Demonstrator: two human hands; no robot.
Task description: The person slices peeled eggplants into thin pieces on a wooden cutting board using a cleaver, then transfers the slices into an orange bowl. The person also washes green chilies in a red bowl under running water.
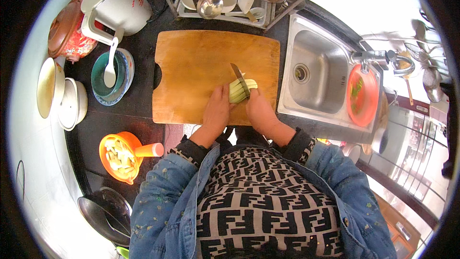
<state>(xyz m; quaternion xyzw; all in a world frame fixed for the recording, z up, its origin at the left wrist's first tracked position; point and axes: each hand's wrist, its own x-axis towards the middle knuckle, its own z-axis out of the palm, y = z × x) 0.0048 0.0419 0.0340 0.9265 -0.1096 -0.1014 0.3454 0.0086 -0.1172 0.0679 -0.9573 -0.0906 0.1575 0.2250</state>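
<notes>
A pale green vegetable (236,93), with lengthwise stripes or cuts, is over the right part of the wooden cutting board (191,67). My left hand (218,108) is closed around its left side. In my right hand (261,111) is a knife (236,72), its handle mostly hidden by my fingers. The narrow dark blade slants up and to the left, lying across the vegetable with its tip beyond it. I cannot tell how deep the edge sits, nor exactly which vegetable this is.
Right of the board is a steel sink (314,67) with a red colander (360,93) at its far side. To the left stand a green bowl (100,74) with a white spoon, a white pitcher (120,7) and an orange strainer (106,160) of pale cut pieces. A utensil rack (278,14) stands behind.
</notes>
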